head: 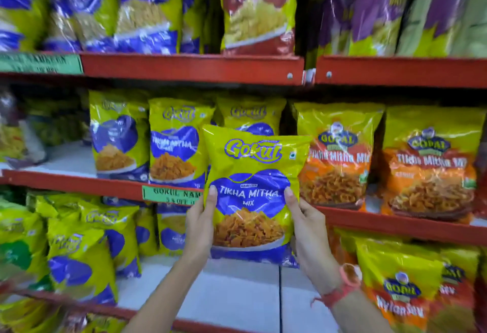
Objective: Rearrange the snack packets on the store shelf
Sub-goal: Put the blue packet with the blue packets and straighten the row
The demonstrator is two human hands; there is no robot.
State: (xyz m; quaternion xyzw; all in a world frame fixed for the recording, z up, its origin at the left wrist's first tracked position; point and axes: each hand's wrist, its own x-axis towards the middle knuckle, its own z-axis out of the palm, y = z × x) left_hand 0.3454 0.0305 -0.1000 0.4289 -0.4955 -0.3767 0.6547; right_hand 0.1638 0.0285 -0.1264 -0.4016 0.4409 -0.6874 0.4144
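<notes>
While both hands hold it up before the middle shelf, the scene reads left to right:

Left hand (201, 223): clamped on the packet's left edge — thumb on the front, fingers hidden behind.

Packet (253, 193): a yellow and blue Gokul Tikha Mitha Mix, upright and face out, held in the air in front of the shelf edge (105, 183), not resting on it.

Right hand (307, 224): gripping the right edge the same way, a pink watch (349, 276) on the wrist.

Handling: likely light and puffed with air; glossy film looks slippery, and the fried mix inside would crush if squeezed.

Hold: best at the side seams or lower corners, as now — never pinching the belly.

Neighbours: matching Gokul packs (175, 143) stand just left and behind, orange Gopal packs (337, 156) just right.
</notes>
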